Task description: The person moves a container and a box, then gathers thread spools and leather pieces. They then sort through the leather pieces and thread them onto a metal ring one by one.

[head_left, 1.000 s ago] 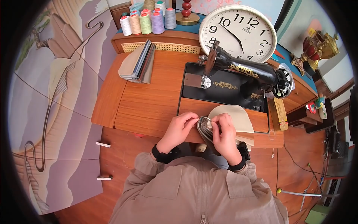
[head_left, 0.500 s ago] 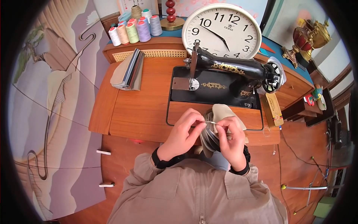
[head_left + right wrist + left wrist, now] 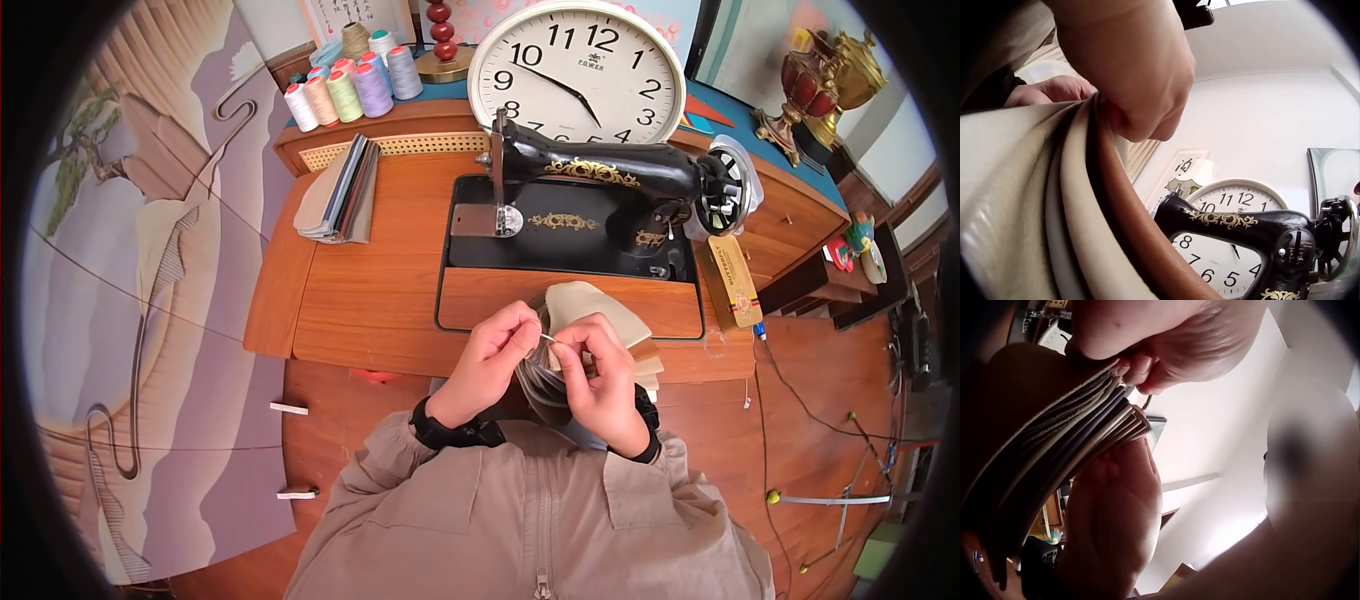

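Observation:
A bundle of layered swatches (image 3: 590, 308), cream, grey and brown, hangs between the two hands at the table's front edge. A thin light ring or cord (image 3: 547, 338) passes through its gathered end. The left hand (image 3: 487, 362) pinches one end of the ring between thumb and fingertips. On the other side the right hand (image 3: 605, 385) pinches the ring with thumb and index finger. In the left wrist view the swatches (image 3: 1079, 425) fan out in dark layers beside the fingers; the right wrist view shows cream and rust-brown swatches (image 3: 1132, 197) below the right hand (image 3: 1132, 69).
A black sewing machine (image 3: 600, 168) stands behind the hands, with a large clock (image 3: 640, 70) behind it. Another swatch stack (image 3: 340, 190) lies at the table's left. Thread spools (image 3: 345, 95) stand at the back left, and a yellow box (image 3: 733, 283) lies at the right.
The head view has shifted slightly. Both hands keep pinching the ring and have moved a little with the bundle; the cream top swatch lifted, then spread out again.

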Motion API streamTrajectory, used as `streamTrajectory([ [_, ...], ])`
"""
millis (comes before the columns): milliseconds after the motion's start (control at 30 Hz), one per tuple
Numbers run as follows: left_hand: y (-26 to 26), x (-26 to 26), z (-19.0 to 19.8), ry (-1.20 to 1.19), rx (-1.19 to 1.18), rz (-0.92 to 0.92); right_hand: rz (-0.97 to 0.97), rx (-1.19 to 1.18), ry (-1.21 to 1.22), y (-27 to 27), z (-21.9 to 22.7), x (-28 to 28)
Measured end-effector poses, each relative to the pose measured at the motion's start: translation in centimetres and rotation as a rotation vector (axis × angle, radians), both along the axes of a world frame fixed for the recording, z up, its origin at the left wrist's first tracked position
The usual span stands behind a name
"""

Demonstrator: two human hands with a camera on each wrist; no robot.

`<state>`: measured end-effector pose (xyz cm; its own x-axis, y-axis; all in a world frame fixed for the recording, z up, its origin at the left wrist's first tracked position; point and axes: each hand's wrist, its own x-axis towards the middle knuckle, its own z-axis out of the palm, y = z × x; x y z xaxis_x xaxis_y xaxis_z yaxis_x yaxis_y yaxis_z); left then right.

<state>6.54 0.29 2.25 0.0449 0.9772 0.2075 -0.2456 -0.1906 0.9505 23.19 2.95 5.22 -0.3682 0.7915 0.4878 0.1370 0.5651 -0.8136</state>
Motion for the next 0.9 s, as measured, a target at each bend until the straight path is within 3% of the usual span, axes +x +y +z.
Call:
streamTrajectory([
  [167,0.3,0.1,-0.3,-0.223,-0.025,-0.024,0.012,-0.004,0.000,0.1,-0.1,-0.2],
  [367,-0.5,-1.0,2.0,0.105,-0.089,-0.022,-0.009,0.060,-0.027,-0.1,-0.4,-0.5],
  [433,-0.5,-1.3,2.0,0.552,0.214,0.059,-0.006,0.059,-0.034,-0.2,-0.2,-0.7],
  [500,-0.7,-1.3,0.9,0.467,0.160,0.045,0.000,0.061,-0.042,-0.2,-0.4,-0.8],
  [567,-0.7,-1.4,0.3,0.089,0.004,-0.047,0.015,-0.045,0.016,0.0,-1.2,-0.6],
  [700,0.1,-0.9,-1.3,-0.204,0.063,-0.039,0.010,-0.118,0.039,0.1,-1.7,-0.5],
  [767,0.5,-1.0,-1.3,-0.479,0.075,0.026,-0.008,-0.213,0.198,0.2,-2.0,-0.8],
  [900,0.6,-1.4,-1.7,-0.513,0.058,0.070,-0.037,-0.238,0.173,-0.2,-2.3,-1.1],
])
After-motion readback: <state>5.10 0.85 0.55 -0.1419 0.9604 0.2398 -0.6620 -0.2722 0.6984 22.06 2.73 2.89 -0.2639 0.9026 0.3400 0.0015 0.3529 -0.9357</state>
